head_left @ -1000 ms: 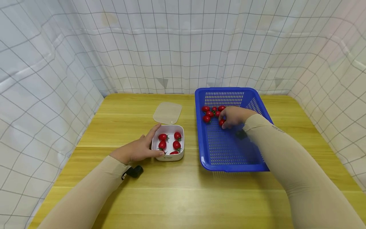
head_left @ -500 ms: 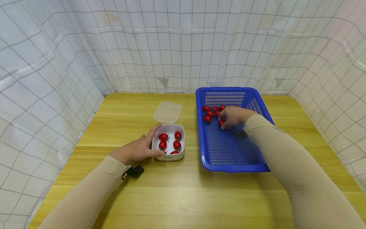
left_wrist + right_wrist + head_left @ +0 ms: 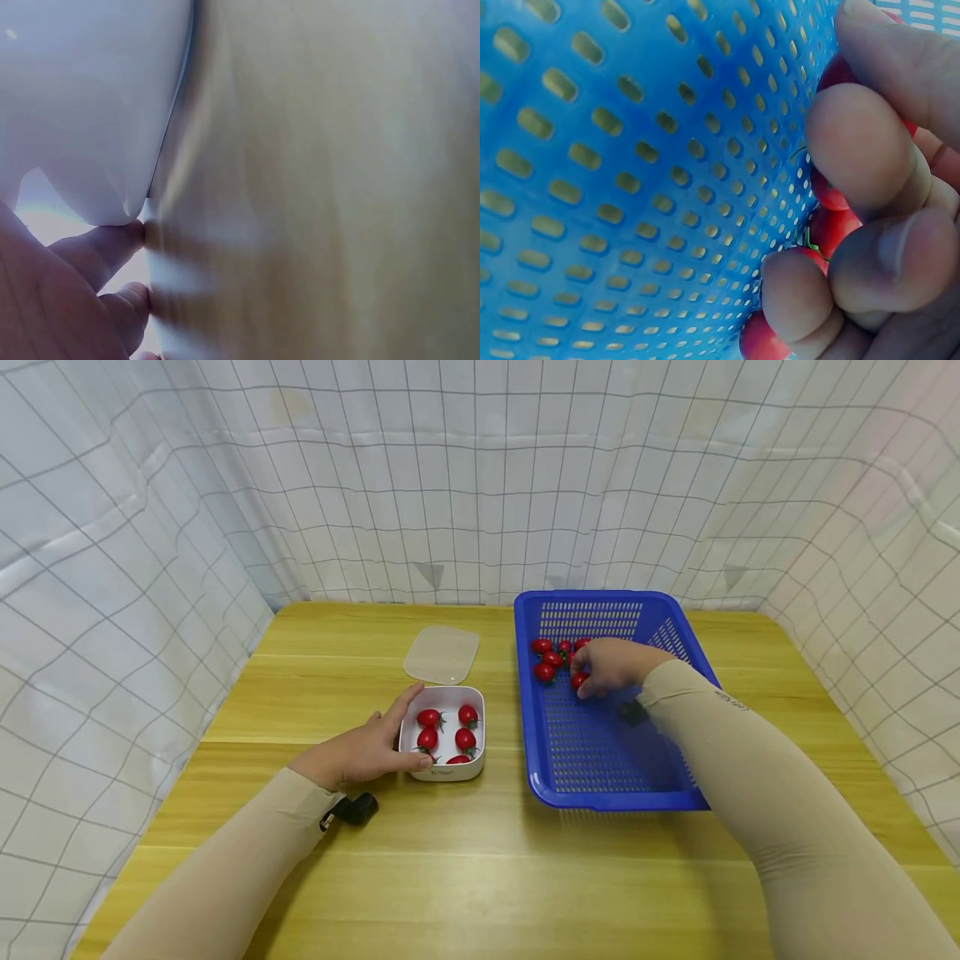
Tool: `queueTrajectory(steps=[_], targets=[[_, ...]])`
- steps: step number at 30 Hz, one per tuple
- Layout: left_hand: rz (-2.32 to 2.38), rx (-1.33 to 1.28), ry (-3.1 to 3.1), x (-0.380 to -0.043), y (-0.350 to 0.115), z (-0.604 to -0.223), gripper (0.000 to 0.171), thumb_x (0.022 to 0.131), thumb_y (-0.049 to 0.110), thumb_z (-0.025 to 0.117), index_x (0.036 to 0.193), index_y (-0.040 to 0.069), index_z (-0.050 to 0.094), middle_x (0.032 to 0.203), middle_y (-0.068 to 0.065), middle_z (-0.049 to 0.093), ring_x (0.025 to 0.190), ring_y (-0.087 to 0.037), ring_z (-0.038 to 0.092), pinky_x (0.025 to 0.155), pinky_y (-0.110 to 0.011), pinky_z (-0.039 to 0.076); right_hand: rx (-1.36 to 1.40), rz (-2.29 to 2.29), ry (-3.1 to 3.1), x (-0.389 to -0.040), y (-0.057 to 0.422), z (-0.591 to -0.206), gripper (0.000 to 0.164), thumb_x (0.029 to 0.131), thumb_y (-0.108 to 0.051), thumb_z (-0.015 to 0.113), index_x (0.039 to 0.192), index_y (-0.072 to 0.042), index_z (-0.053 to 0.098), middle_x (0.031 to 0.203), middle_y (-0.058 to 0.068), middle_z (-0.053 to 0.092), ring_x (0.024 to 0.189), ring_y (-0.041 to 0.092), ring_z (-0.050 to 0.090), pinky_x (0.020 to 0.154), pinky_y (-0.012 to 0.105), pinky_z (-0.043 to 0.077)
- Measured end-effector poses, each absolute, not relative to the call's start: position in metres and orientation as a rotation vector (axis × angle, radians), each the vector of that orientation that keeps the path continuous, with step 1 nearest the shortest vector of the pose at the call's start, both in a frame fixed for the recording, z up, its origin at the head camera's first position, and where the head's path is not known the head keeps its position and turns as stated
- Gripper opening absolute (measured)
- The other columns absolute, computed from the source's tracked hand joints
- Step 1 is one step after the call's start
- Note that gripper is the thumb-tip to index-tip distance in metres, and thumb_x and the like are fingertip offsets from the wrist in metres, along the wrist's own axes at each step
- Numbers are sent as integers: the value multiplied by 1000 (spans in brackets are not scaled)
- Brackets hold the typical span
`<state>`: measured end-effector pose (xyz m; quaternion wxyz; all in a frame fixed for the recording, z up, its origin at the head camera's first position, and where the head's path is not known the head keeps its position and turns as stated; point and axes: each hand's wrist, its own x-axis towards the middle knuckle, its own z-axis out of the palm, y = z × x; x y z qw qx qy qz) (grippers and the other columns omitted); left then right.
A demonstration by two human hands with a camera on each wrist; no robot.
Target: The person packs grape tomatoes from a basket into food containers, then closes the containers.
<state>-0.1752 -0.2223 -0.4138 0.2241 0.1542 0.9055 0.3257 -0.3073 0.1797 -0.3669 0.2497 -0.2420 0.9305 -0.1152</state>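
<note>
Right hand (image 3: 617,663), inside the blue basket (image 3: 592,764), pinches one red tomato (image 3: 578,682) in its grip. Left hand (image 3: 367,749), grip spread, touches the white box (image 3: 450,772) on the table (image 3: 465,893).

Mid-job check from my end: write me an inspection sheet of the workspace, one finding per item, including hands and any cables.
Surface: wooden table, pale plank pattern.
Job's things: white container with at least five red tomatoes; blue basket with more tomatoes; pale lid-like sheet lying behind the container.
Clutter: nothing seen.
Hands: left hand holds the container's left side; right hand pinches a tomato inside the basket.
Cables: nothing seen.
Surroundings: white grid-patterned curtain, behind and both sides.
</note>
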Motion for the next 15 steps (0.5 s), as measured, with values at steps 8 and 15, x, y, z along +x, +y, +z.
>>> queueTrajectory(steps=[8,15], targets=[[929,444,2499,-175,-222,-414,116,91,61,73,169,31,-8,177,-19,10,151,-71,-2,121,-81,7,-680,-329,2525,-308,178,-366,16,91,-16,80,104,-10,73,92,6,71,73,17,69,70,30,53],[944,442,2494,-174,-221,-412,117,90,61,73,169,30,-7,177,-19,9,151,-72,-3,120,-82,8,-705,-337,2513,-306,177,-365,16,91,-16,80,103,-9,72,86,4,70,71,16,66,68,29,51]])
